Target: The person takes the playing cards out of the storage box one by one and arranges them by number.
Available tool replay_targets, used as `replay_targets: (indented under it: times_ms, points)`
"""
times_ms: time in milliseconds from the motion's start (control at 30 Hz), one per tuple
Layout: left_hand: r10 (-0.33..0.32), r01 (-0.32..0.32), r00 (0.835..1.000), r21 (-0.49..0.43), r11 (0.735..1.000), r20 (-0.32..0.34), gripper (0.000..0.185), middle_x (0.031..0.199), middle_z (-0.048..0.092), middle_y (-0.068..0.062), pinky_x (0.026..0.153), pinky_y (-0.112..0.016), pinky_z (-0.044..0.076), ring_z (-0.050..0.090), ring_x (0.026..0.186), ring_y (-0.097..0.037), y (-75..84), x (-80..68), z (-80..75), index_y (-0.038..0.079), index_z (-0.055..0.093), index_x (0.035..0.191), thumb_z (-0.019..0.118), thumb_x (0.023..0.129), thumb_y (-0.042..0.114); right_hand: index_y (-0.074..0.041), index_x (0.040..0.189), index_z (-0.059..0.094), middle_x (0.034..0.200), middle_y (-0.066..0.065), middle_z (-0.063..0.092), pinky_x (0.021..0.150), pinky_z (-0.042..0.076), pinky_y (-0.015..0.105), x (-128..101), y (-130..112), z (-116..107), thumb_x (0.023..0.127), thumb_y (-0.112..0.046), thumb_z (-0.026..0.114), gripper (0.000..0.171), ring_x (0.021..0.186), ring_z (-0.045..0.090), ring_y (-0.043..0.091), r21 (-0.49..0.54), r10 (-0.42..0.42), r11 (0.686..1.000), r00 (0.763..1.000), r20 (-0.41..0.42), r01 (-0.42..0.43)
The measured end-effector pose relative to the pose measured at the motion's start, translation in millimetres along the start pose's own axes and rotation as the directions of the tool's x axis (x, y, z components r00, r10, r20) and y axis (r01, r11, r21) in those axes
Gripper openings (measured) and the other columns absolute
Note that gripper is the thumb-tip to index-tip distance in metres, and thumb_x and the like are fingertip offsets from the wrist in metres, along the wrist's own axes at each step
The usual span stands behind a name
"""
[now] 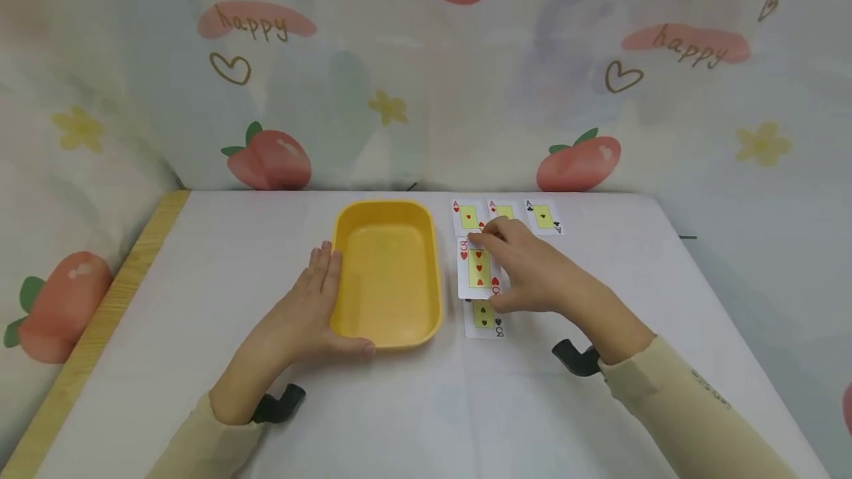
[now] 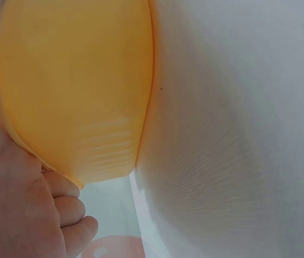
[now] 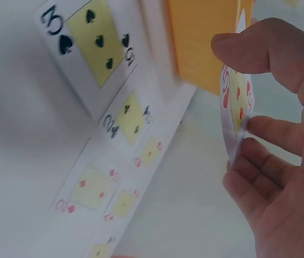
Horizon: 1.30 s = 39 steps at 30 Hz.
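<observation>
My right hand point(image 1: 532, 265) pinches a three of hearts playing card point(image 1: 478, 268) between thumb and fingers. In the right wrist view the held card point(image 3: 238, 107) stands edge-on, raised over the table. Beneath it, nearer the front, lies a three of spades point(image 1: 484, 318). A two of clubs point(image 3: 127, 121) and a two of diamonds point(image 3: 90, 188) lie farther back, mostly hidden in the head view. My left hand point(image 1: 306, 301) rests against the yellow tray point(image 1: 386, 272), fingers extended along its left rim and thumb at the near edge.
At the back lie an ace of hearts point(image 1: 466, 214), a red ace point(image 1: 502, 210) and a black ace point(image 1: 544, 218) in a row. A white cloth covers the table point(image 1: 413, 420), with a wooden edge point(image 1: 120, 309) at the left. A printed curtain point(image 1: 466, 94) stands behind.
</observation>
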<state>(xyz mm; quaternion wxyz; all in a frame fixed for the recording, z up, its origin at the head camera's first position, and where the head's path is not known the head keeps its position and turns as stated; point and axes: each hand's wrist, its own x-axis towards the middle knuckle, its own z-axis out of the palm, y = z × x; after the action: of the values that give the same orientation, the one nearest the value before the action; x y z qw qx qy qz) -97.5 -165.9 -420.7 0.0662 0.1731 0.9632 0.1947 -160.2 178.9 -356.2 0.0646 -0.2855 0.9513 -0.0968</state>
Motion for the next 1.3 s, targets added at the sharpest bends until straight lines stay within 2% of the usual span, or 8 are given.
replay_targets:
  times_ms: [200,467,667,1100,1300]
  points:
    - [-0.008,0.008,1.000,-0.027,1.000,0.005,0.151,0.165,-0.006,-0.024,0.121,-0.056,0.018,0.000,0.153,-0.042,-1.2,1.6,-0.3,-0.005,0.001,0.157,0.068,0.060,0.088,-0.015,0.146,0.051,0.130,0.002,0.045,0.086,0.056,0.032,-13.3,12.6,7.5,0.066,-0.029,0.089,0.089,0.113,0.043,0.017,0.018,0.055,0.998,0.998,0.013,-0.055]
    - [-0.008,0.008,1.000,-0.043,0.999,-0.002,0.150,0.166,-0.006,-0.022,0.122,-0.055,0.019,0.000,0.153,-0.040,-0.3,0.9,6.3,-0.003,0.000,0.158,0.068,0.059,0.088,-0.012,0.145,0.051,0.128,0.003,0.047,0.083,0.054,0.031,-33.6,36.3,23.5,0.067,-0.023,0.088,0.087,0.112,0.043,0.018,0.023,0.078,0.997,0.997,0.024,-0.079]
    - [-0.013,0.013,1.000,-0.001,1.000,-0.009,0.150,0.166,-0.008,-0.020,0.122,-0.053,0.018,-0.002,0.154,-0.037,-0.8,0.3,4.8,-0.001,0.000,0.158,0.067,0.059,0.089,-0.010,0.143,0.053,0.126,0.004,0.048,0.081,0.055,0.030,-38.0,47.7,34.0,0.066,-0.022,0.089,0.086,0.111,0.044,0.019,0.029,0.087,0.996,0.996,0.032,-0.088]
    - [-0.021,0.021,1.000,-0.011,1.000,0.003,0.149,0.166,-0.006,-0.023,0.121,-0.056,0.020,0.001,0.153,-0.040,2.3,-1.3,-1.7,-0.004,0.001,0.158,0.069,0.061,0.087,-0.012,0.144,0.053,0.128,0.004,0.047,0.083,0.056,0.030,-49.9,61.4,52.4,0.063,-0.026,0.091,0.090,0.112,0.044,0.019,0.022,0.107,0.994,0.991,0.075,-0.109]
    - [-0.024,0.024,1.000,-0.019,1.000,0.013,0.149,0.166,-0.007,-0.022,0.121,-0.057,0.020,0.002,0.153,-0.041,3.9,-0.2,-0.9,-0.004,0.000,0.158,0.068,0.061,0.087,-0.014,0.142,0.055,0.127,0.004,0.048,0.078,0.056,0.028,-55.4,67.5,55.1,0.062,-0.026,0.091,0.088,0.111,0.045,0.019,0.024,0.108,0.994,0.990,0.087,-0.110]
